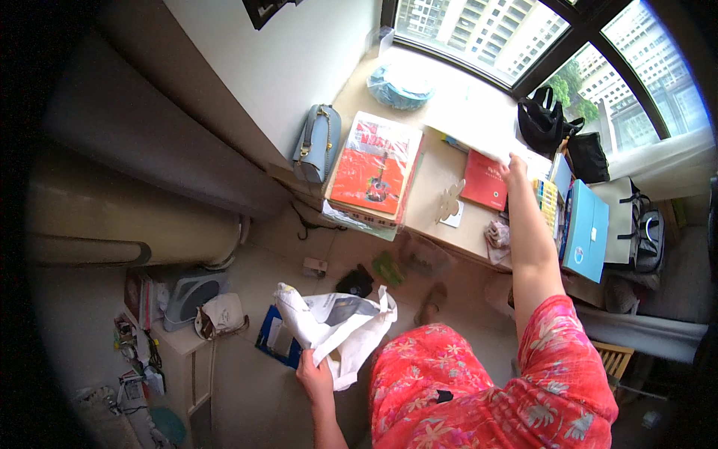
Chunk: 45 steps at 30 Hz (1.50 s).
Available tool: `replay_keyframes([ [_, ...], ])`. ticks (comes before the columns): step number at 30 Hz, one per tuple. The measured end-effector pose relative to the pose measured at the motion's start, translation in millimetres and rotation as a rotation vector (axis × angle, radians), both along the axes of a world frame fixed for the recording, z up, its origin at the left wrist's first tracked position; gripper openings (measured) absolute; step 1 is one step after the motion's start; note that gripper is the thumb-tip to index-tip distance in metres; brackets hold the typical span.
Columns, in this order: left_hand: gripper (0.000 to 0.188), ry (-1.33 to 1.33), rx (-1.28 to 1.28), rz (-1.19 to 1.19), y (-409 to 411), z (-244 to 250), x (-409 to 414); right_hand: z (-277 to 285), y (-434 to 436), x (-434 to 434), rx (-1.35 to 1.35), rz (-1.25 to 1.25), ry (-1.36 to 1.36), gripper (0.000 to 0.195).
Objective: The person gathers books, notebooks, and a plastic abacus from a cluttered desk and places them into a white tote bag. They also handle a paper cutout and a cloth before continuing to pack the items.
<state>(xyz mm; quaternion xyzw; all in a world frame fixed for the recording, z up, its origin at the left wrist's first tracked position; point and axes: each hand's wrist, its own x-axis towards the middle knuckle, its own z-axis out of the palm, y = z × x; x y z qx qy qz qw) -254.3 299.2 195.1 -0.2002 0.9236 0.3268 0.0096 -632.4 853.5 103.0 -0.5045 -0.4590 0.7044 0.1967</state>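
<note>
My left hand (315,375) grips a white bag (359,331) by its edge, low over the floor. The bag's mouth gapes, and something dark grey shows at it. A blue flat case (279,339) is partly hidden behind the bag. My right hand (515,168) reaches across the desk and appears to hold the near corner of a white sheet (471,120). Glare washes out most of that sheet. Just below that corner, a red booklet (485,182) lies on the desk. A yellow gridded box (545,201) is to the right of my right forearm.
The desk (423,207) holds a stack topped by a red guitar-picture folder (370,174), a light blue handbag (318,143), a blue plastic-wrapped bundle (401,90) and a teal file box (586,230). Black bags (541,120) stand by the window. A speaker (193,294) sits on a low cabinet.
</note>
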Motion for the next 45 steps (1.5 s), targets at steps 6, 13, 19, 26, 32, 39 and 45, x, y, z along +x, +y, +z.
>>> replay_keyframes([
  [6,0.013,0.028,-0.014,-0.063,7.1,-16.6,-28.3,17.1,-211.4,150.6,0.158,0.850,0.156,0.029],
  [13,0.013,-0.053,-0.025,-0.068,20.5,-35.9,-30.2,-126.3,-392.2,166.7,-0.918,0.316,0.093,0.095],
  [19,0.014,-0.106,0.025,-0.112,2.3,-62.6,-19.3,-114.8,-409.6,96.5,-1.053,-0.033,0.325,0.105],
  [26,0.018,-0.120,0.079,-0.185,-13.9,-61.3,-23.2,-152.9,-411.1,81.9,-0.771,-0.323,0.157,0.084],
  [32,0.033,-0.044,0.252,-0.245,-33.8,-59.4,-63.5,-125.9,-377.1,110.7,-0.473,-0.362,0.034,0.069],
  [39,0.080,-0.433,0.873,-0.087,-9.6,-139.5,-169.3,-122.4,-362.5,208.8,-0.620,-0.033,0.037,0.077],
  [45,0.073,-0.763,1.084,-0.302,25.6,-181.2,-257.9,-127.5,-348.6,250.5,-0.788,0.243,0.067,0.067],
])
